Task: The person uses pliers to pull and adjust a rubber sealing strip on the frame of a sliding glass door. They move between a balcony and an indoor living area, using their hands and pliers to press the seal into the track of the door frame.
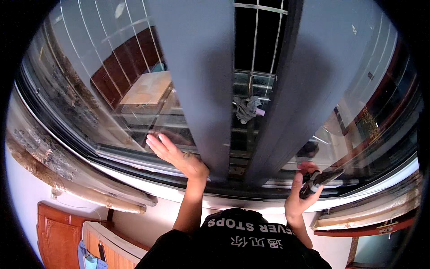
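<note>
In front of me stands a sliding window with two wide grey sash frames, the left frame [197, 58] and the right frame [300, 85]. My left hand [177, 157] is open with its fingers stretched out. It lies at the lower part of the left glass pane [134, 121], its wrist beside the left frame. At the lower right, my right hand [304, 193] is closed around black-handled pliers [316, 183]. Their pointed metal jaws aim to the right, beside the right pane. The fingers behind the handles are partly hidden.
A dark gap between the frames shows metal bars [256, 40] and a crumpled grey cloth [246, 109] beyond. Reflections cover both panes. Bunched patterned curtains hang at the left [76, 184] and right [371, 208]. A wooden door or cabinet panel [58, 228] stands at lower left.
</note>
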The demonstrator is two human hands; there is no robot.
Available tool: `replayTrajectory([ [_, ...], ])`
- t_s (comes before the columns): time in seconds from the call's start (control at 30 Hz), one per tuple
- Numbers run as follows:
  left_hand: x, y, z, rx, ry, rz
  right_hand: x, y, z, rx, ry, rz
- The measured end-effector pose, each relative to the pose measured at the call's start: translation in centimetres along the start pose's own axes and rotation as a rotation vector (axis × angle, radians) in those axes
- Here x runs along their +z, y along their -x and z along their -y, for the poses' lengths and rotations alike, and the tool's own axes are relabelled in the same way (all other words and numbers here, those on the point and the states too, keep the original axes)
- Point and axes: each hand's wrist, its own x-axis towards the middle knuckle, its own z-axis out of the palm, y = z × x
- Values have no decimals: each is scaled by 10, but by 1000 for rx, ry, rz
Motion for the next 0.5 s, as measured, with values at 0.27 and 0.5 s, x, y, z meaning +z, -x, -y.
replayTrajectory([
  [0.27, 1, 13, -25, 102, 80, 56, 15, 7, 17, -59, 3, 139],
  [0.5, 2, 14, -31, 137, 127, 106, 23, 12, 26, -14, 30, 60],
])
